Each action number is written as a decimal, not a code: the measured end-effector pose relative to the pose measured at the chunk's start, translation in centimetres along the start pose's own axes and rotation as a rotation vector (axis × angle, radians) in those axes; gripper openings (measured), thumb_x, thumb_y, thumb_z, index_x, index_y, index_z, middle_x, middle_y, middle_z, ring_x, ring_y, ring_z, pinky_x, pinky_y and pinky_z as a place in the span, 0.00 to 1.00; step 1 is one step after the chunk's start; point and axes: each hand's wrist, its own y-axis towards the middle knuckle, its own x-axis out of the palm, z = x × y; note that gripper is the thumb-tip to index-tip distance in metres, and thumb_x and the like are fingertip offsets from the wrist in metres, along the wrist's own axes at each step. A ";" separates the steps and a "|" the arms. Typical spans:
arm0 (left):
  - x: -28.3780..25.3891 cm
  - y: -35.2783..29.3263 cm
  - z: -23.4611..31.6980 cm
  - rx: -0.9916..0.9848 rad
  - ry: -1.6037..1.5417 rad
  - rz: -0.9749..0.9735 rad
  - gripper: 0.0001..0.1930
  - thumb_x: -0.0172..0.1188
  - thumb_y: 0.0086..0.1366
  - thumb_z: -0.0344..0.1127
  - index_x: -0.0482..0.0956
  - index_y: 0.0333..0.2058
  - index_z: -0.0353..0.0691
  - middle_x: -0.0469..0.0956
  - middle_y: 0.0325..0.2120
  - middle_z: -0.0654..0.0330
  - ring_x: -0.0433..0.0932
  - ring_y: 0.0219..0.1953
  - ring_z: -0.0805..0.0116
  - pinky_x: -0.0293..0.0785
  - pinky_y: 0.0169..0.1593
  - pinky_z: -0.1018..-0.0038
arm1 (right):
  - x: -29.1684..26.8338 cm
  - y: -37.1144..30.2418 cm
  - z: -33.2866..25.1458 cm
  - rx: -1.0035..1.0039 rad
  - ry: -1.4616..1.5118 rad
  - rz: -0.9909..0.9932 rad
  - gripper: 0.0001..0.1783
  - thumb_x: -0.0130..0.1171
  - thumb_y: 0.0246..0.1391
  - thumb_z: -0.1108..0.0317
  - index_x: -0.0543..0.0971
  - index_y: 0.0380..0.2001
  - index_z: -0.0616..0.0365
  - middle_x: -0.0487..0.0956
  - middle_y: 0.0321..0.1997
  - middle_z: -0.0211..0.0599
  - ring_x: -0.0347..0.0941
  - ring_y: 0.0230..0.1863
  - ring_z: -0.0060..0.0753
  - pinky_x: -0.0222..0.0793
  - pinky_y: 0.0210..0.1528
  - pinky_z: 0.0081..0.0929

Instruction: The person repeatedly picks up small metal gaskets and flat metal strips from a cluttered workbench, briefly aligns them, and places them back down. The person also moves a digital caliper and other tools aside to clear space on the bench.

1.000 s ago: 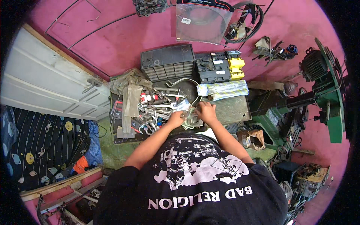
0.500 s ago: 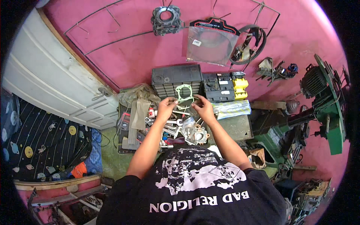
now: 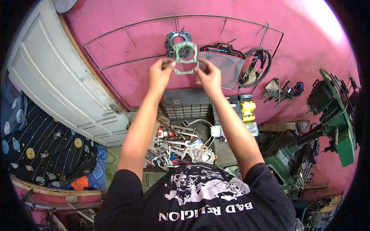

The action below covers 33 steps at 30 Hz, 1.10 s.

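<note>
Aloft, left grip (image 3: 159,76), right grip (image 3: 211,79) pinch green gasket (image 3: 186,61) by side edges, well apart from tools (image 3: 179,143).

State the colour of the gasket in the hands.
The gasket is pale green; best in the head view.

A thin, pale green gasket (image 3: 186,61) is held up in the air by its left and right edges, at the far middle of the scene, with its flat face showing. It looks like a narrow-rimmed frame: a large, rounded opening in the upper part, a wider, squarer opening below, an uneven outline and rounded corners. Whether it is one piece or two overlapping ones cannot be told.
</note>
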 end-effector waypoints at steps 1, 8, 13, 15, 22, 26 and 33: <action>0.0 1.6 0.9 0.046 0.010 0.021 0.08 0.65 0.61 0.30 0.82 0.39 0.36 0.82 0.29 0.64 0.76 0.31 0.79 0.72 0.38 0.79 | 0.2 1.7 -1.5 -0.047 -0.087 0.012 0.21 0.65 0.52 0.76 0.79 0.52 0.59 0.82 0.39 0.32 0.74 0.39 0.18 0.72 0.44 0.20; 0.7 8.9 1.4 0.052 0.053 0.132 0.09 0.66 0.59 0.33 0.83 0.37 0.37 0.84 0.29 0.60 0.80 0.31 0.75 0.74 0.35 0.77 | 2.4 9.3 -2.9 -0.016 -0.143 0.055 0.21 0.66 0.48 0.71 0.81 0.49 0.54 0.84 0.33 0.42 0.81 0.36 0.32 0.75 0.41 0.31; 0.8 9.5 -3.5 -0.033 0.118 0.128 0.10 0.67 0.57 0.34 0.84 0.37 0.37 0.85 0.29 0.56 0.82 0.32 0.73 0.76 0.37 0.74 | 2.6 9.2 0.4 0.011 -0.311 -0.005 0.21 0.65 0.51 0.70 0.80 0.51 0.55 0.83 0.32 0.38 0.79 0.32 0.25 0.74 0.38 0.26; 0.6 8.6 -4.4 -0.036 0.129 0.114 0.11 0.67 0.58 0.34 0.83 0.38 0.36 0.85 0.32 0.55 0.82 0.34 0.72 0.76 0.40 0.74 | 2.4 8.2 0.8 0.010 -0.297 -0.028 0.22 0.66 0.51 0.69 0.79 0.52 0.54 0.84 0.33 0.39 0.78 0.33 0.25 0.74 0.39 0.26; -0.6 -0.4 -11.6 -0.117 0.351 0.130 0.14 0.67 0.60 0.39 0.82 0.38 0.34 0.84 0.33 0.53 0.83 0.37 0.64 0.76 0.44 0.69 | -0.4 -3.5 6.5 0.058 -0.300 -0.070 0.15 0.63 0.53 0.68 0.80 0.44 0.62 0.81 0.30 0.43 0.77 0.31 0.32 0.73 0.37 0.31; 2.7 -13.9 -19.2 -0.280 0.488 -0.220 0.14 0.65 0.58 0.41 0.83 0.34 0.35 0.84 0.32 0.49 0.83 0.37 0.55 0.77 0.43 0.63 | -4.7 -19.5 16.3 0.250 -0.456 -0.227 0.17 0.64 0.46 0.67 0.81 0.41 0.63 0.82 0.36 0.51 0.81 0.38 0.49 0.76 0.42 0.36; 5.5 -35.0 -26.8 -0.271 0.758 -0.918 0.40 0.70 0.50 0.50 0.68 0.62 0.45 0.68 0.59 0.41 0.67 0.60 0.42 0.66 0.61 0.56 | -10.5 -33.9 16.9 0.538 -0.807 -0.465 0.29 0.74 0.38 0.60 0.80 0.46 0.58 0.82 0.42 0.49 0.78 0.44 0.51 0.73 0.50 0.42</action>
